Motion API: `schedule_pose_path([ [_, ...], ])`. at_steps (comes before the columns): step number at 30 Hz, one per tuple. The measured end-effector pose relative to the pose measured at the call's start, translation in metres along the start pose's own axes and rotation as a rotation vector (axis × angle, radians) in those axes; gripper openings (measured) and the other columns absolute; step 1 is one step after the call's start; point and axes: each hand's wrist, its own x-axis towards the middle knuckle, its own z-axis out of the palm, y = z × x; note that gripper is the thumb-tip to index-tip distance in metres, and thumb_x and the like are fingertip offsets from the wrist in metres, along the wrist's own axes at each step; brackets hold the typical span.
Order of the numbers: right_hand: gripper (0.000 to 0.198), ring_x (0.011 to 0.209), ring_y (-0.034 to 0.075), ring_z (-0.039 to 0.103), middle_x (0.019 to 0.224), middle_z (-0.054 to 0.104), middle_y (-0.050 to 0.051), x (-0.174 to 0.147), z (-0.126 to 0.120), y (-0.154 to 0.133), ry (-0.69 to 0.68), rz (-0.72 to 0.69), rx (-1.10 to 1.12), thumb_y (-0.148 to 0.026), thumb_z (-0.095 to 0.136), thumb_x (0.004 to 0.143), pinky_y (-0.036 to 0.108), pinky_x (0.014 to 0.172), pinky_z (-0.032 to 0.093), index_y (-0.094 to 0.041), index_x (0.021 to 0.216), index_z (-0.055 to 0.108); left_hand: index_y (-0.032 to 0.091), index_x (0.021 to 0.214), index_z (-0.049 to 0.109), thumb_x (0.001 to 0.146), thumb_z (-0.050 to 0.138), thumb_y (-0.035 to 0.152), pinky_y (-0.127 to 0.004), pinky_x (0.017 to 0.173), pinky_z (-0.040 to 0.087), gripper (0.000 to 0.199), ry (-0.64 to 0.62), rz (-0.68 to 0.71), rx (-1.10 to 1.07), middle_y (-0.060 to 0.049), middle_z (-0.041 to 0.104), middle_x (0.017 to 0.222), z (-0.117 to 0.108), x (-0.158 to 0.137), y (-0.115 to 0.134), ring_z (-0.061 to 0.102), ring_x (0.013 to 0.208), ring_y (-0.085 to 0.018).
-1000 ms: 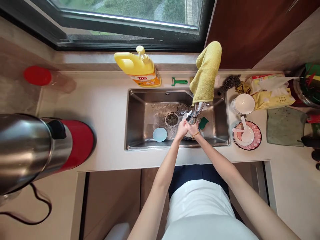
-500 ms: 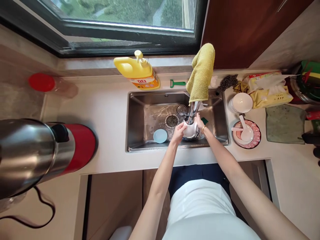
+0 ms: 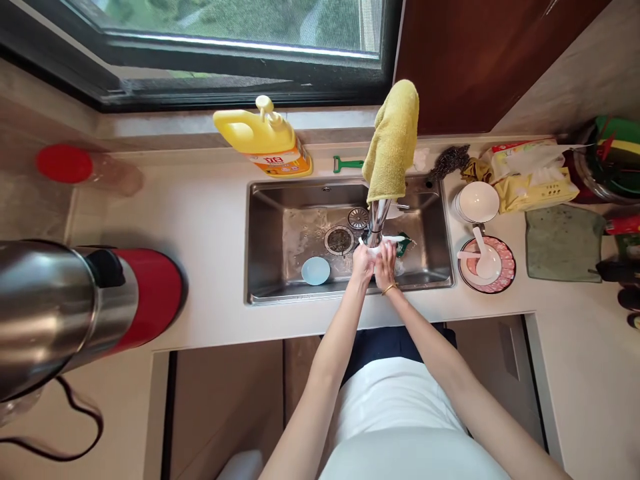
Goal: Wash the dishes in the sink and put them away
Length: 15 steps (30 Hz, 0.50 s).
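Observation:
Under the tap [image 3: 378,217], my left hand [image 3: 363,259] is closed around the left side of a white dish [image 3: 373,251]. My right hand [image 3: 385,261] grips the same dish from the right, its fingers lying over it. Most of the dish is hidden by my hands, so its full shape cannot be made out. A yellow cloth [image 3: 394,143] is draped over the top of the tap. Just beyond my right hand lies a dark green scouring pad [image 3: 403,245]. To the left, a small light-blue bowl [image 3: 315,271] sits on the sink floor.
The steel sink [image 3: 265,243] surrounds my hands. Behind it stand a yellow detergent jug [image 3: 275,147] and a green peeler [image 3: 349,164]. Stacked white bowls [image 3: 479,202] and a pink-rimmed plate [image 3: 506,273] with spoons are on the right. A steel-and-red appliance [image 3: 150,287] stands left.
My right hand has moved left, closer to my left hand, and now covers more of the white dish. The dish shows less of its face. The whole view has shifted slightly.

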Motion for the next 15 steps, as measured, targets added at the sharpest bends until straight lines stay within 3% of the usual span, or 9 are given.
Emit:
schedule_pose_path([
  [3,0.054,0.151,0.027,0.028,0.152,0.049,0.013,0.019,-0.009,-0.010,-0.124,-0.197,-0.138,-0.044,0.031,0.104,0.052,0.128,0.011,-0.015,0.138,0.061,0.013,0.083,0.069,0.075,0.068,0.010,-0.026,0.083,0.051,0.008,0.024,-0.035,0.026,-0.001,0.072,0.078,-0.002,-0.002,0.002,0.066,0.074,-0.012],
  [6,0.052,0.147,0.027,0.035,0.148,0.053,0.015,0.030,-0.015,-0.015,-0.121,-0.263,-0.197,-0.043,0.038,0.102,0.052,0.128,0.013,-0.013,0.139,0.060,0.014,0.081,0.069,0.083,0.065,0.022,-0.027,0.085,0.053,0.010,0.042,-0.070,-0.049,-0.003,0.072,0.075,0.002,-0.002,0.008,0.070,0.083,-0.017],
  [8,0.054,0.150,0.027,0.031,0.150,0.050,0.016,0.025,-0.016,-0.012,-0.092,-0.303,-0.201,-0.043,0.039,0.101,0.050,0.128,0.013,-0.012,0.143,0.056,0.014,0.082,0.070,0.088,0.061,0.030,-0.030,0.089,0.055,0.020,0.001,-0.121,-0.108,-0.007,0.073,0.077,0.005,-0.001,0.012,0.072,0.092,-0.022],
  [11,0.053,0.155,0.023,0.020,0.158,0.041,0.011,0.006,-0.012,-0.002,-0.078,-0.357,-0.149,-0.039,0.034,0.102,0.048,0.128,0.014,-0.017,0.148,0.051,0.012,0.085,0.071,0.089,0.058,0.027,-0.032,0.092,0.056,0.020,-0.006,-0.210,-0.160,-0.009,0.074,0.078,0.007,0.002,0.013,0.073,0.095,-0.022],
  [15,0.059,0.157,0.022,0.013,0.164,0.031,0.010,-0.013,0.001,0.009,0.076,-0.206,-0.010,-0.036,0.022,0.103,0.048,0.127,0.018,-0.017,0.156,0.038,0.012,0.093,0.071,0.089,0.057,0.030,-0.034,0.091,0.058,0.024,0.062,-0.266,-0.247,-0.011,0.075,0.085,0.004,0.003,0.006,0.073,0.097,-0.025],
])
